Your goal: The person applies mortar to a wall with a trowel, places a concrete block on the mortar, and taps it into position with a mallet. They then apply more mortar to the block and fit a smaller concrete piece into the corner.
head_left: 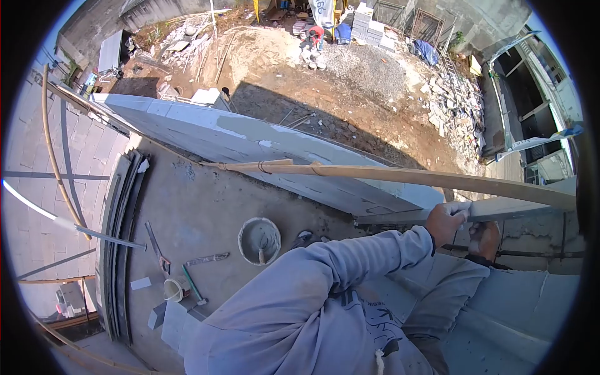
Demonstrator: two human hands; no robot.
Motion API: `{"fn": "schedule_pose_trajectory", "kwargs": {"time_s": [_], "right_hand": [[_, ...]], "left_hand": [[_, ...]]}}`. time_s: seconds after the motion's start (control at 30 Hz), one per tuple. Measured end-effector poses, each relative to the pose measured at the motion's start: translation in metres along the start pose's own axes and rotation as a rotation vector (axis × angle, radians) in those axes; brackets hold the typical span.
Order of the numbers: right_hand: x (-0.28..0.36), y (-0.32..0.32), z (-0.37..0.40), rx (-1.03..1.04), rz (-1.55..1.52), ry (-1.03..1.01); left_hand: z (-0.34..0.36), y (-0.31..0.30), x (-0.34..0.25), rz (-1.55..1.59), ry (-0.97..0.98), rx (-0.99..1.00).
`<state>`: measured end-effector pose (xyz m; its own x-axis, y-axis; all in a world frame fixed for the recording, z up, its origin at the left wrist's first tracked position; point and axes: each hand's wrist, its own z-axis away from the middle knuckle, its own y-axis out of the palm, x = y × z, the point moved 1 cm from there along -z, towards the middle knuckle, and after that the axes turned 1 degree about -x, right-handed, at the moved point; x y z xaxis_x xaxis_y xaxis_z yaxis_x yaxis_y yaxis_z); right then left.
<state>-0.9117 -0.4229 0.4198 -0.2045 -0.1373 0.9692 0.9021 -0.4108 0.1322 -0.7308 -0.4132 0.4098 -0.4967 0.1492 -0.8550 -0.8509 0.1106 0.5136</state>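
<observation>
My left hand is at the right, against the edge of a grey board on top of the wall. Its fingers are pinched together, and whatever is between them is too small to make out. Just below the board, my right hand has its fingers curled close to the left one. What it grips is hidden. A long wooden pole runs above both hands. Under them is a block wall with a dark rod along it.
On the floor below stand a mortar bucket and a small pail. A handsaw, a hammer and stacked boards are at the left. Past the low white block wall are gravel, rubble and a person.
</observation>
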Motion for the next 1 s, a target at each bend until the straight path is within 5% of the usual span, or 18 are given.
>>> {"fn": "schedule_pose_trajectory", "kwargs": {"time_s": [0.37, 0.47, 0.6, 0.73, 0.8, 0.93, 0.97, 1.0], "right_hand": [[-0.026, 0.024, 0.029, -0.212, -0.222, -0.163], [-0.048, 0.048, 0.06, -0.298, -0.13, -0.151], [-0.138, 0.089, 0.106, -0.203, 0.172, -0.077], [-0.28, 0.132, 0.17, 0.312, 0.763, 0.221], [-0.333, 0.151, 0.2, 0.461, 1.095, 0.12], [-0.401, 0.228, 0.29, 1.183, 1.654, -0.567], [-0.41, 0.249, 0.301, 1.236, 1.662, -0.599], [-0.419, 0.275, 0.309, 1.26, 1.637, -0.347]], "left_hand": [[0.1, -0.126, 0.017, -0.22, -0.206, 0.174], [0.158, -0.189, -0.008, -0.339, -0.306, 0.055], [0.244, -0.288, 0.001, -0.38, -0.176, -0.238], [0.365, -0.386, -0.034, -0.247, -0.112, -0.563], [0.43, -0.431, -0.031, -0.331, -0.072, -0.751], [0.569, -0.499, -0.027, -0.251, -0.066, -1.2], [0.607, -0.506, -0.03, -0.246, -0.068, -1.296], [0.645, -0.51, -0.032, -0.236, -0.069, -1.395]]}}
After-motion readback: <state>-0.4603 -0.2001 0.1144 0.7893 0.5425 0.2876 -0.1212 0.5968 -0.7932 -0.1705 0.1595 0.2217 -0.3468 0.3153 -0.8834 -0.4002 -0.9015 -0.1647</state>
